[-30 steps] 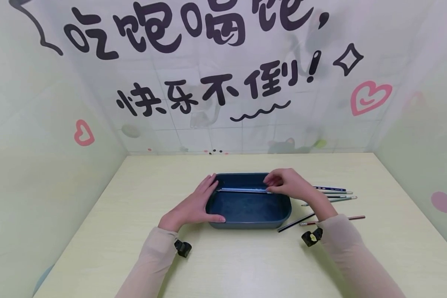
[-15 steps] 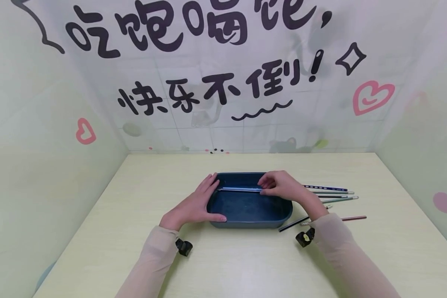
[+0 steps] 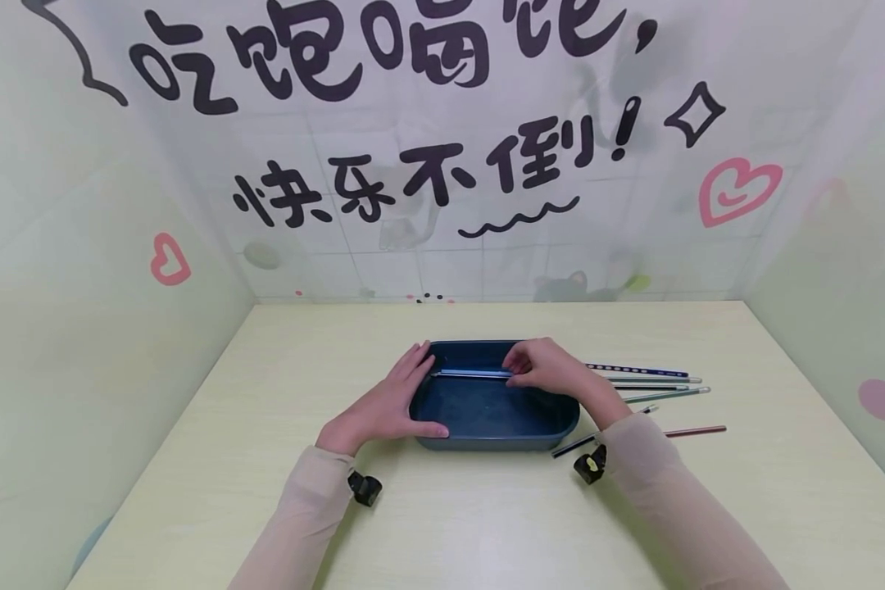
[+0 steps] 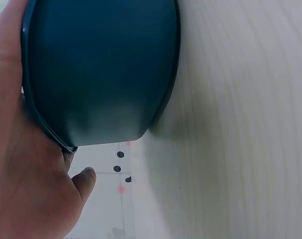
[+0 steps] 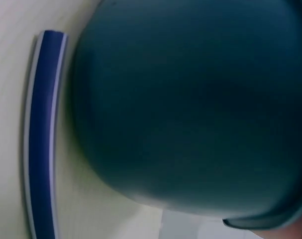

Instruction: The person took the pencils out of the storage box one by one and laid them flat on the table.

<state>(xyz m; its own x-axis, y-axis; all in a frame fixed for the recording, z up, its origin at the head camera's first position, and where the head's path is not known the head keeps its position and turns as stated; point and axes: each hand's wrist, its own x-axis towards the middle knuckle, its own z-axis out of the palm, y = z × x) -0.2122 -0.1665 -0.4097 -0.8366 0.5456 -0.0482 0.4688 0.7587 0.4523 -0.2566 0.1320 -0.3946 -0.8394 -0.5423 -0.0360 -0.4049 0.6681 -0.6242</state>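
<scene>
A dark blue box (image 3: 501, 414) with an open top and rounded corners stands on the table. My left hand (image 3: 383, 406) lies spread over its left end, fingers on the far part of the rim and thumb along the near part. The left wrist view shows that hand (image 4: 31, 184) against the rim. A thin, pale blue pencil (image 3: 468, 374) lies lengthwise inside the box, near the far wall. My right hand (image 3: 549, 366) reaches over the right end, its curled fingers and thumb pinching the pencil, whose right part is hidden by the hand.
Several pencils lie right of the box, among them a dark blue pencil with white spots (image 3: 634, 369), a green pencil (image 3: 667, 396) and a reddish pencil (image 3: 696, 431). Below the right hand, a dark pencil (image 3: 571, 447) lies near the box's corner. A printed curtain (image 3: 487, 270) hangs behind the table.
My right hand has slid left along the pencil inside the box, exposing more of the spotted pencil outside. The left hand and the box have hardly moved.
</scene>
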